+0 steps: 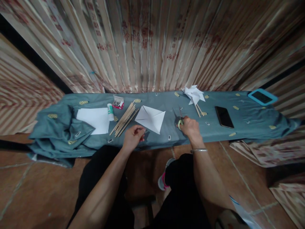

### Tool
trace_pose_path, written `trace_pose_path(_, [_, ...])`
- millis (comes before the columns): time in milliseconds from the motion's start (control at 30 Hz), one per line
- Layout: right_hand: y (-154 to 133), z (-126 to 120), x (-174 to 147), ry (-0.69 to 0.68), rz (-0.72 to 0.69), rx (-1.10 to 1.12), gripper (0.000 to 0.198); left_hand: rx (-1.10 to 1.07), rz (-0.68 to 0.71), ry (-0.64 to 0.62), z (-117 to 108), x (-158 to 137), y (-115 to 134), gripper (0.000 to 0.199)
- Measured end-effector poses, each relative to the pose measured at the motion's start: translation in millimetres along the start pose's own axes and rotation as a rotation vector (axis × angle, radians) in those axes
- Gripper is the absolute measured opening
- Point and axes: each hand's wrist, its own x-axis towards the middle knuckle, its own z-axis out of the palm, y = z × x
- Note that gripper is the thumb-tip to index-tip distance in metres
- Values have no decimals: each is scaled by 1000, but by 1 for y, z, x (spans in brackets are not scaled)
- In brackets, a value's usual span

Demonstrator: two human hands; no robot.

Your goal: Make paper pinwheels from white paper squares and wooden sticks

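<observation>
My right hand grips a pair of scissors with pale green handles, the blades pointing away from me just above or on the cloth. To their left lies a white square of paper, with slits or creases running in from its corners. My left hand is near the paper's lower left corner, fingers loosely curled in, nothing visible in them. Beside that hand is a bundle of thin wooden sticks. A white paper pinwheel on sticks lies beyond the scissors.
White paper sheets, a glue stick and a small open box of pins or similar metal bits lie to the left. To the right are a black phone and a blue-framed tablet. A patterned cloth covers the bench; curtains hang behind.
</observation>
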Motion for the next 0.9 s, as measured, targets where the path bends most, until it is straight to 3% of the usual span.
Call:
trace_pose_path(133, [-3,-2,-2,10,-29,-28,31,392,384,40,-8,-12,10,17])
trace_pose_path(200, [-5,-3,-1,7,-42,-36,30,596,596,23,-5,-12,15,19])
trace_pose_path(267, [-7,-3,-1,0,-55,-34,29,775,717,-45,3,-8,20,26])
trace_pose_path(367, [-10,-3,0,-11,-60,-29,27,1011,724,-163,16,5,22,34])
trace_pose_path(500, [-14,-3,-1,-7,-38,-31,28,1177,617,-255,19,25,13,38])
trace_pose_path(700, [-19,-3,-2,3,-14,-22,28,1166,594,-282,5,37,-7,34])
trace_pose_path(900, [-21,-5,0,-47,-5,-2,33,1145,592,-258,4,36,-8,34])
